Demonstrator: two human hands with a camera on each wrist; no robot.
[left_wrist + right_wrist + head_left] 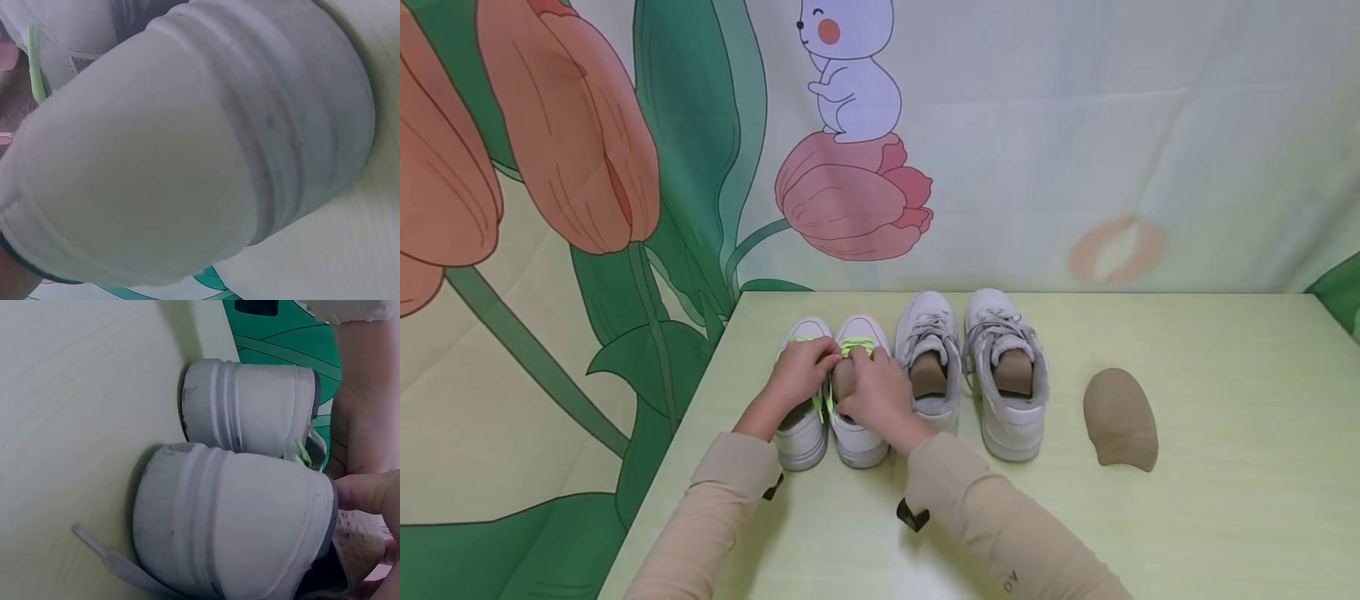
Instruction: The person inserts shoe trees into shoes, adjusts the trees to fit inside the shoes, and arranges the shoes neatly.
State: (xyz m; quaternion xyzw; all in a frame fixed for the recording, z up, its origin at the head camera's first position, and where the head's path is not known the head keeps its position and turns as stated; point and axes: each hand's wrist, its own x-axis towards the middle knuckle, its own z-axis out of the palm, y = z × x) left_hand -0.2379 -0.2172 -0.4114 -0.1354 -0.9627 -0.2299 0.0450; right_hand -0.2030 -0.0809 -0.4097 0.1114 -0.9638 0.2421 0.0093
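Centre-left, the right hand (880,392) curls its fingers round an insert (844,379), seemingly partway into a green-laced shoe (861,448), the left hand (799,372) beside it, grip unclear, while two grey-laced shoes (1015,435) mid-frame already hold theirs and a loose insert (1122,421) lies at right.

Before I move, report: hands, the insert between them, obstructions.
Right hand grips brown insert; left hand alongside, grip unclear. Brown insert in opening of green-laced shoe. Loose insert well to the right, out of the way.
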